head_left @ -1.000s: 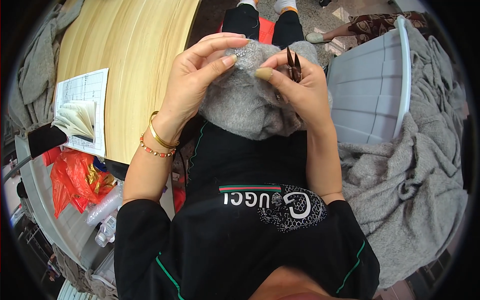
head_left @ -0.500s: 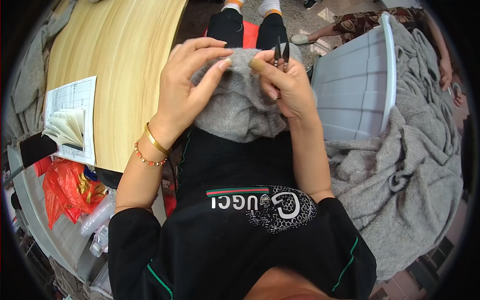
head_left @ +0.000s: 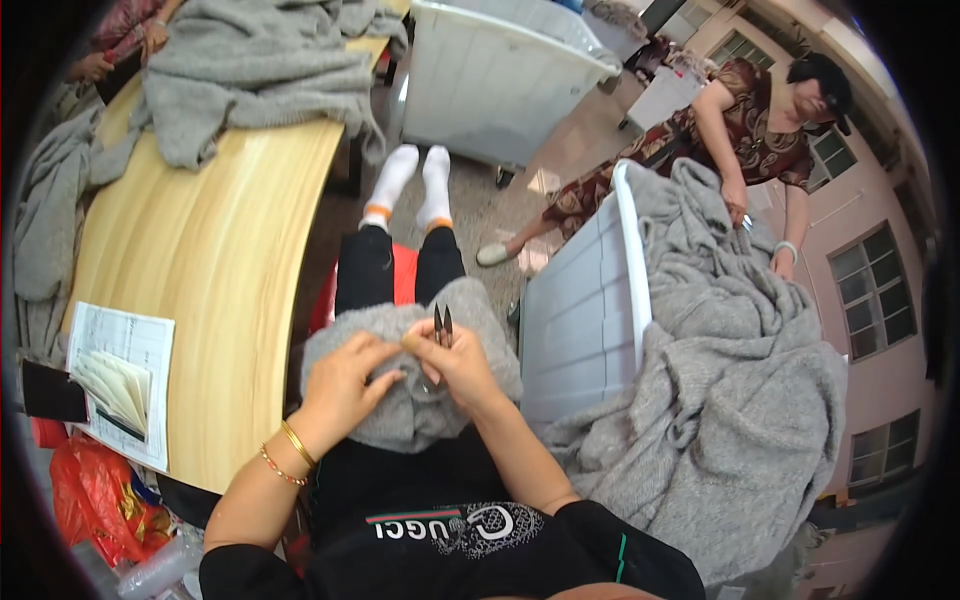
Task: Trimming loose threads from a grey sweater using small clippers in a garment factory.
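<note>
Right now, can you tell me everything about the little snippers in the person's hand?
The thread snips are small and dark, and look like metal. Two thin pointed blades stick up past the fingers, a little apart, tips aimed away from the person. The lower part is hidden inside the right hand, which grips them. They sit just above the grey knitted piece lying on the person's lap, close to the left hand, which pinches the knit. Whether the blades touch the knit cannot be told.

A long pale wooden counter is running along the left, bearing grey knitwear and an open booklet. Grey speckled floor is showing between white plastic bins. Daylight is falling on pink walls with barred windows at the right.
</note>
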Demonstrator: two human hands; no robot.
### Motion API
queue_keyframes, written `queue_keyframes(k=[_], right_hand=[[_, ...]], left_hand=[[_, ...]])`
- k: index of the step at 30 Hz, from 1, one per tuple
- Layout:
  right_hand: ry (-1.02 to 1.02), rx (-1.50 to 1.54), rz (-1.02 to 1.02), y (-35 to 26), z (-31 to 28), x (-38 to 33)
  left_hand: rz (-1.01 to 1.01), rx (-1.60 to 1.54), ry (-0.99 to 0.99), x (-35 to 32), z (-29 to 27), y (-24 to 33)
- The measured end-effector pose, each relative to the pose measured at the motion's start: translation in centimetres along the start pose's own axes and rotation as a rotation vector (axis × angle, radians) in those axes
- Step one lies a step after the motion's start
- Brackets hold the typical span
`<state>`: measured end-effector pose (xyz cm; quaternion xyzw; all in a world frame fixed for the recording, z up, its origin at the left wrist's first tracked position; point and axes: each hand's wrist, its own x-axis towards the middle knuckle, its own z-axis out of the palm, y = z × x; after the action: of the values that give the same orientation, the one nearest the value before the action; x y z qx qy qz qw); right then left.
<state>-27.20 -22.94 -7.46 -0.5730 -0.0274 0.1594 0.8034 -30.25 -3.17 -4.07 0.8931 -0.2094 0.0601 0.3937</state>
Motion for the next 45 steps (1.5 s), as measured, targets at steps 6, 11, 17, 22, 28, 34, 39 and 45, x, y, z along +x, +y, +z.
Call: queue_keyframes(k=[6, 11, 17, 22, 28, 34, 39, 45], right_hand=[[0.056, 0.104, 0.05, -0.6, -0.1, -0.4], [0.089, 0.247, 0.122, -0.8, -0.8, -0.3], [0.121, 0.298, 0.088, -0.4, -0.9, -1.1], [0.178, 0.226, 0.008, -0.6, -0.9, -1.6], [0.146, 0.121, -0.11, -1.2, 0.1, -2.5], [0.122, 0.038, -0.197, -1.8, 0.8, -2.8], [0.094, -0.032, -0.197, -1.8, 0.9, -3.2], [0.07, -0.018, -0.2, -0.7, 1.5, -3.9]], left_hand=[[0.128, 0.032, 0.103, 0.0, 0.1, 0.0], [0.016, -0.009, 0.084, -0.3, 0.4, 0.3], [-0.029, -0.258, 0.05, -0.5, 0.8, 0.0], [-0.06, -0.369, 0.055, -0.1, 1.7, 0.5], [-0.009, -0.084, 0.087, -0.2, 1.8, 1.7], [-0.039, -0.371, 0.065, 0.3, 2.4, 1.4], [0.104, -0.277, 0.035, 0.4, 2.6, 1.7], [0.018, -0.252, -0.001, -0.9, 2.5, 1.3]])
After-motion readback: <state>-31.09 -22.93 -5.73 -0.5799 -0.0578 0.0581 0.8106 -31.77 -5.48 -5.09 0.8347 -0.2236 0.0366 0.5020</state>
